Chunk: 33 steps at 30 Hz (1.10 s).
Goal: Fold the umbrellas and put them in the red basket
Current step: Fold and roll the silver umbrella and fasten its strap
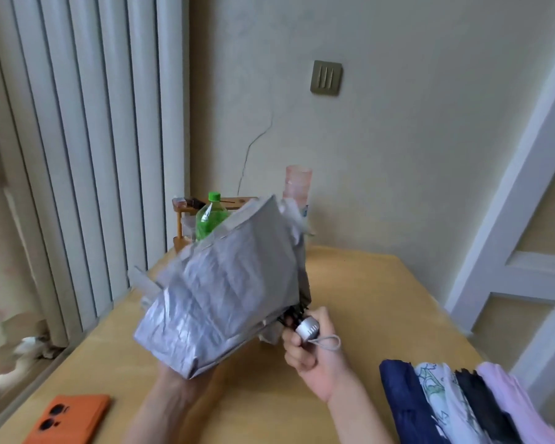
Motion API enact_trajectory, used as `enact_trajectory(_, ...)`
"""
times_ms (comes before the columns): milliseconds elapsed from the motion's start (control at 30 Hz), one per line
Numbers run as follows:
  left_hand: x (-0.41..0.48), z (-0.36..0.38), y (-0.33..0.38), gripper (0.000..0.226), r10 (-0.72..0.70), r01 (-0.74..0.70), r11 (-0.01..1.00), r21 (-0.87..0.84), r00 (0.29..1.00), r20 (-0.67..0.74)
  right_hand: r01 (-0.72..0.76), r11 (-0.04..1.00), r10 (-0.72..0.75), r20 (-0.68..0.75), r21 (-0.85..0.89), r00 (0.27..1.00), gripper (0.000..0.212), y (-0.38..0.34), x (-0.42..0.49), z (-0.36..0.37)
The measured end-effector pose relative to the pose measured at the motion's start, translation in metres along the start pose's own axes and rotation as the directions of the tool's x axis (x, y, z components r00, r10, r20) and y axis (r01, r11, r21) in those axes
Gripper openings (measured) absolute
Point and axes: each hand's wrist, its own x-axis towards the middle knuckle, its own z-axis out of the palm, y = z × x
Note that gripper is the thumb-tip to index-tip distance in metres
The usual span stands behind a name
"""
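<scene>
A silver-grey umbrella [225, 290] with its canopy collapsed and loose hangs in the air over the wooden table [366, 283]. My right hand [311, 354] grips its silver handle, whose grey wrist loop dangles out. My left hand [170, 376] is under the lower edge of the canopy and mostly hidden by the fabric, so its fingers do not show. Several other umbrellas [455, 408], navy, white patterned, black and pink, lie side by side at the table's near right corner. No red basket is in view.
An orange phone [68, 418] lies at the near left of the table. A green bottle [210, 216], a small wooden rack [186, 219] and a pink tumbler [297, 187] stand at the far edge by the wall. A radiator [77, 139] runs along the left.
</scene>
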Motion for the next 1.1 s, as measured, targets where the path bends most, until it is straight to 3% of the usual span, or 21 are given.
enact_trajectory(33,-0.008,-0.004,-0.005,0.047,0.003,0.038,0.982,-0.186,0.976,0.216,0.009,0.989,-0.015,-0.042,-0.15,0.999,0.039,0.0,0.002,-0.007)
enact_trajectory(67,-0.015,0.0,-0.005,0.04,-0.016,0.114,0.935,-0.336,0.96,0.281,0.003,0.962,-0.027,-0.082,-0.275,0.996,0.039,0.001,0.004,-0.013)
enact_trajectory(100,-0.02,-0.001,-0.004,0.053,-0.052,0.193,0.904,-0.381,0.935,0.35,-0.022,0.926,-0.028,-0.126,-0.378,0.992,0.042,0.003,0.005,-0.016)
enact_trajectory(167,-0.017,-0.015,-0.012,0.084,-0.011,0.215,0.892,-0.398,0.891,0.455,-0.073,0.867,-0.035,-0.205,-0.493,0.978,0.051,0.007,0.004,-0.02)
enact_trajectory(267,-0.014,-0.015,-0.015,0.099,0.075,0.14,0.933,-0.332,0.825,0.559,-0.142,0.742,-0.079,-0.296,-0.655,0.952,0.057,0.007,0.001,-0.018)
enact_trajectory(333,-0.012,-0.015,-0.015,0.099,0.086,0.145,0.931,-0.336,0.807,0.585,-0.149,0.529,-0.255,-0.324,-0.836,0.911,0.046,0.007,0.003,-0.023)
enact_trajectory(400,-0.015,-0.019,-0.015,0.092,0.149,0.093,0.931,-0.353,0.787,0.598,-0.17,0.184,-0.497,-0.241,-0.968,0.834,0.029,0.011,0.006,-0.033)
enact_trajectory(433,-0.019,-0.019,-0.012,0.084,0.172,0.068,0.935,-0.349,0.772,0.612,-0.149,0.07,-0.592,-0.161,-0.986,0.79,0.018,0.013,0.007,-0.038)
enact_trajectory(467,-0.023,-0.018,-0.01,0.072,0.199,0.018,0.947,-0.32,0.749,0.632,-0.083,0.031,-0.655,-0.083,-0.996,0.751,0.01,0.015,0.008,-0.039)
enact_trajectory(567,-0.031,-0.013,-0.013,0.04,0.26,-0.225,0.965,-0.137,0.732,0.63,0.225,0.019,-0.72,0.143,-0.974,0.679,0.023,0.02,0.006,-0.027)
enact_trajectory(667,-0.032,-0.01,-0.022,0.029,0.269,-0.316,0.948,-0.02,0.769,0.58,0.454,-0.057,-0.661,0.375,-0.889,0.65,0.031,0.023,-0.002,-0.008)
enact_trajectory(800,-0.039,-0.009,-0.028,0.018,0.204,-0.288,0.956,0.054,0.786,0.584,0.419,-0.08,-0.463,0.405,-0.905,0.788,0.054,0.041,0.004,-0.004)
enact_trajectory(900,-0.044,-0.006,-0.031,0.01,0.173,-0.247,0.967,0.058,0.81,0.56,0.338,-0.081,-0.576,0.321,-0.938,0.752,0.026,0.052,0.02,-0.009)
enact_trajectory(933,-0.044,-0.006,-0.03,0.008,0.142,-0.188,0.982,0.033,0.834,0.533,0.289,-0.014,-0.638,0.231,-0.957,0.734,0.02,0.05,0.024,-0.01)
enact_trajectory(1000,-0.037,-0.007,-0.028,0.016,0.06,-0.066,0.998,-0.003,0.881,0.47,0.153,0.224,-0.668,-0.037,-0.962,0.743,0.042,0.041,0.029,-0.012)
enact_trajectory(1100,-0.022,-0.009,-0.032,0.033,0.101,-0.112,0.994,0.01,0.929,0.355,0.06,0.51,-0.554,-0.274,-0.858,0.786,0.052,0.035,0.035,-0.022)
